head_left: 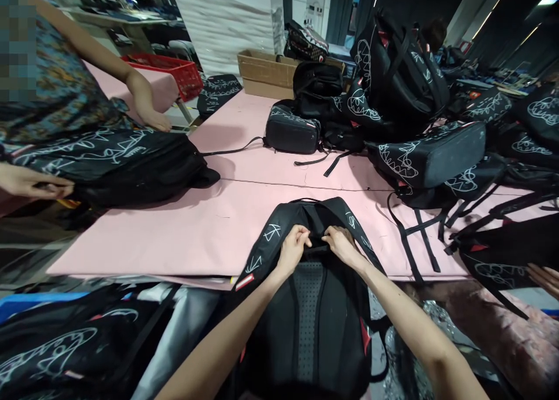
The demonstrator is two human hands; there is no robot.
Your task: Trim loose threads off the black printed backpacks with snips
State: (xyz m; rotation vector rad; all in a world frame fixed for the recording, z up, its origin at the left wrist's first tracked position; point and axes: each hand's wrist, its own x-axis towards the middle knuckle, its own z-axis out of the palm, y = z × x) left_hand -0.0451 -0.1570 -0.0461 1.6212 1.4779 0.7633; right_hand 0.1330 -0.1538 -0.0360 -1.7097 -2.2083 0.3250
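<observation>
Pink table (pixel 218 225), left hand (pixel 293 245) and right hand (pixel 343 244) side by side, fingers pinched on black backpack (pixel 312 324) top edge

A pink-covered table (pixel 227 225) carries a black backpack (pixel 314 295) at its near edge and heaped backpacks (pixel 393 114) behind.

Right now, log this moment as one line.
left hand: gripping top of black padded backpack | right hand: gripping same | backpack: back panel up, on pink table edge
</observation>
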